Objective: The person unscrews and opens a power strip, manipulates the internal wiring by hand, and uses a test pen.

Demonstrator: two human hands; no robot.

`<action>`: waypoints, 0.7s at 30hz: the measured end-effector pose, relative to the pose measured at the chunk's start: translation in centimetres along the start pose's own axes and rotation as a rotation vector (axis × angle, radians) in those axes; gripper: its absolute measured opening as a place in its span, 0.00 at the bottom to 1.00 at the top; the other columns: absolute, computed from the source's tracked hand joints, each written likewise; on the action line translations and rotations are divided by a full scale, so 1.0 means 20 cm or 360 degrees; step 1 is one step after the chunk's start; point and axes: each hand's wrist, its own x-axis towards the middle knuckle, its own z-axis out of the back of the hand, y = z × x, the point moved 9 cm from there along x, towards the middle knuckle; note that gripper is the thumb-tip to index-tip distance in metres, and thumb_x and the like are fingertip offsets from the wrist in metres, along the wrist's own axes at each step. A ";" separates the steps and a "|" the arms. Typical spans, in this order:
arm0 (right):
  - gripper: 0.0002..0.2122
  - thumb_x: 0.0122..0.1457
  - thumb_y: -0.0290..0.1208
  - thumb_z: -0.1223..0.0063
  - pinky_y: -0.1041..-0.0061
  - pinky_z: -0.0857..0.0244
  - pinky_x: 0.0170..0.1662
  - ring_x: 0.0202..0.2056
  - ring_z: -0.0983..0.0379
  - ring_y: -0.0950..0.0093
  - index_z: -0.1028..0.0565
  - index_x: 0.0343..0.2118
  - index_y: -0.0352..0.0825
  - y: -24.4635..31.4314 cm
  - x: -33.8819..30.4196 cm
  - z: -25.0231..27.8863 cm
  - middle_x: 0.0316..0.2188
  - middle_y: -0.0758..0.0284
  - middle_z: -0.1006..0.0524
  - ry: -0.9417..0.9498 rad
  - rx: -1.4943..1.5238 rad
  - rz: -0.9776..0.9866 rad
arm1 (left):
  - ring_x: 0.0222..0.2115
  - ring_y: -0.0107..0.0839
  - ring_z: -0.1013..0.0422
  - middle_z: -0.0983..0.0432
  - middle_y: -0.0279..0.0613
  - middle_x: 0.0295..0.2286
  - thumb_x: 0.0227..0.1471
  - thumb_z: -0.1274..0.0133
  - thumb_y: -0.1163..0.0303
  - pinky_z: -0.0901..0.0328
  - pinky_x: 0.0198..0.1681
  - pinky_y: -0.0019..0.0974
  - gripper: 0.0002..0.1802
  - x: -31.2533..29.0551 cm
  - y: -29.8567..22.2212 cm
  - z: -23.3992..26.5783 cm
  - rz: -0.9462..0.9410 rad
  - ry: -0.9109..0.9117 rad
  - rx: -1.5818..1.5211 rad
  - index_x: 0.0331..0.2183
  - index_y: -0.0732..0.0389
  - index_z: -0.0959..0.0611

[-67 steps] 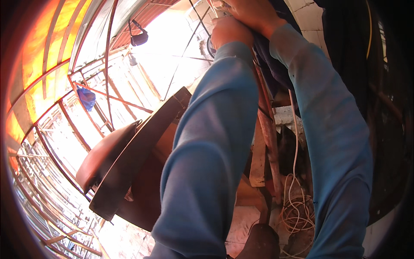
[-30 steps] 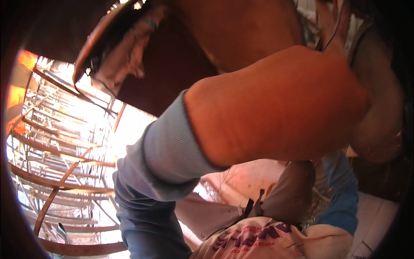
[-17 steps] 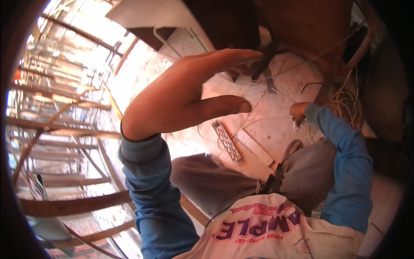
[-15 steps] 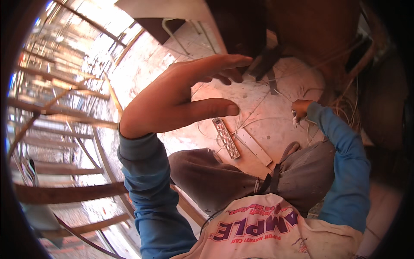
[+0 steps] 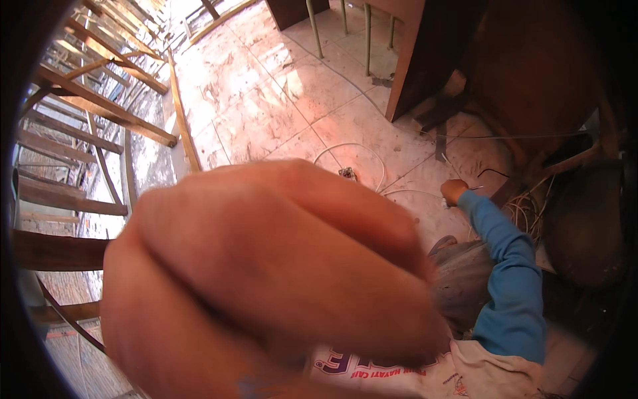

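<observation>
My left hand [image 5: 279, 259] is very close to the view, large and blurred. Its fingers bend over together, and their tips cannot be made out. Behind it, most of the power strip is hidden; only one end of the strip [image 5: 347, 173] shows on the floor. My right hand [image 5: 454, 191], further off at the right, is closed around a small white piece [image 5: 444, 203]. A white cable [image 5: 412, 192] runs across the floor to that hand. What the white piece is, I cannot tell.
Wooden railings [image 5: 106, 113] stand along the left. Dark brown furniture [image 5: 432, 60] rises at the upper right, near thin metal legs [image 5: 367, 40]. A tangle of cables [image 5: 528, 216] lies beyond my right forearm. The tiled floor [image 5: 266, 93] is stained. My knee [image 5: 465, 272] shows beside that arm.
My left hand has come up much closer to the view, its fingers now bent, covering the power strip and the flat strip beside it. My right hand keeps its hold on the white piece.
</observation>
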 end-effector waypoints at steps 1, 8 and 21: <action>0.09 0.50 0.24 0.41 0.65 0.26 0.40 0.41 0.21 0.61 0.18 0.36 0.34 0.09 0.07 0.00 0.38 0.57 0.19 -0.0066 0.0092 -0.0067 | 0.45 0.42 0.25 0.23 0.54 0.42 0.51 0.43 0.64 0.31 0.48 0.44 0.31 0.00 -0.01 -0.04 -0.0034 0.0055 0.0024 0.54 0.69 0.28; 0.10 0.54 0.33 0.45 0.59 0.29 0.42 0.39 0.22 0.55 0.20 0.33 0.32 0.68 0.40 -0.38 0.34 0.51 0.21 -0.0378 0.0805 0.0127 | 0.45 0.39 0.25 0.22 0.52 0.42 0.52 0.44 0.68 0.31 0.48 0.41 0.28 0.05 0.04 -0.35 -0.0327 0.0444 0.0003 0.53 0.69 0.27; 0.15 0.57 0.40 0.44 0.60 0.30 0.44 0.39 0.22 0.54 0.21 0.39 0.33 0.72 0.25 -0.51 0.36 0.52 0.20 -0.0226 0.1026 -0.0162 | 0.44 0.34 0.26 0.22 0.48 0.41 0.54 0.46 0.74 0.32 0.48 0.36 0.23 0.11 0.19 -0.52 -0.0286 0.0626 -0.0103 0.52 0.67 0.25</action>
